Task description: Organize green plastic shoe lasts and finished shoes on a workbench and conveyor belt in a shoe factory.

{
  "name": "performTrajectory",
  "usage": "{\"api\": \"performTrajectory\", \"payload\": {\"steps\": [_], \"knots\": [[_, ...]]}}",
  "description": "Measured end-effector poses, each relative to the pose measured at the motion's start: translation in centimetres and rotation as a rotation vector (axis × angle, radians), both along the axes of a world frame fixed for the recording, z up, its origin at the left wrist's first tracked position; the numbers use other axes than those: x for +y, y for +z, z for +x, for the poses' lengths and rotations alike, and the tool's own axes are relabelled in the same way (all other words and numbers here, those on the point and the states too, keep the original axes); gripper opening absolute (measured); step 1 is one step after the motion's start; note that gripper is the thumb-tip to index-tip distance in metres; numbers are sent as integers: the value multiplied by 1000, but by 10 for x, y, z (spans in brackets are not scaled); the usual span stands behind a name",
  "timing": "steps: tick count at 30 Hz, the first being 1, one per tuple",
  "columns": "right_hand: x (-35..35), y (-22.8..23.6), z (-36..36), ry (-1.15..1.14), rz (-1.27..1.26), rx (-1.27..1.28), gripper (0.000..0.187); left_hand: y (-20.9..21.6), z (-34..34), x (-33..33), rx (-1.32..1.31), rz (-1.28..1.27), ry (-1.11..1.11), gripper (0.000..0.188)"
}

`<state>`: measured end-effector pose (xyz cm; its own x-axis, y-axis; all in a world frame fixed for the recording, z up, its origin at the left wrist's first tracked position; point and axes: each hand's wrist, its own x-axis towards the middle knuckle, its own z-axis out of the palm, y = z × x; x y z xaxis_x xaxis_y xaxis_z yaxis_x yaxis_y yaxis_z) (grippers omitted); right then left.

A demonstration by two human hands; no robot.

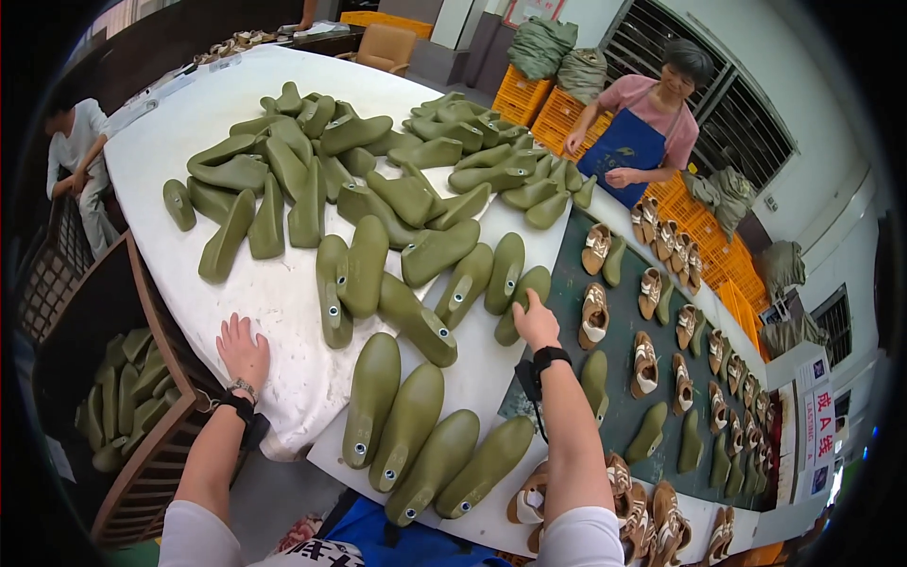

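Observation:
My left hand (244,353) lies flat with spread fingers on the white table cover (293,387), holding nothing. My right hand (537,324) is closed around the near end of an olive-green shoe last (532,286), beside the green belt. Just left of it lie another last (505,272) and a last with a metal-ringed hole (464,285). Near my body, several lasts rest side by side, one of them a long last (371,397) at the left of the row. Farther off, a large loose heap of lasts (293,161) covers the table.
On the right, a green belt (557,369) carries rows of brown-and-white shoes (644,364) and lasts. Lower left, a slatted cart (156,472) holds more lasts. A person in a blue apron (628,142) stands across; another person (85,156) sits far left. Orange crates (520,94) line the wall.

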<state>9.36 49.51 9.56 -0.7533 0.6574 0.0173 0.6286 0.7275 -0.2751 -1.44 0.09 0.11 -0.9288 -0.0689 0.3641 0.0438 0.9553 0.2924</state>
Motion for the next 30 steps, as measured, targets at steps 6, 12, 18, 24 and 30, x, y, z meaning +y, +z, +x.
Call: {"api": "performTrajectory", "payload": {"steps": [6, 12, 18, 24, 30], "knots": [[29, -2, -54, -112, -107, 131, 57, 6, 5, 9, -2, 5, -31, 40], [8, 4, -66, -98, -110, -4, 52, 6, 5, 6, 10, 12, -34, 39], [-47, 9, -23, -30, -34, 25, 54, 5, 1, 3, 26, 5, -21, 39], [-64, 6, 25, 203, -124, 43, 59, 4, 1, 6, 35, 28, -25, 38], [-63, 18, 29, 224, 37, 135, 52, 6, 6, 6, 36, 42, -29, 39]]}}
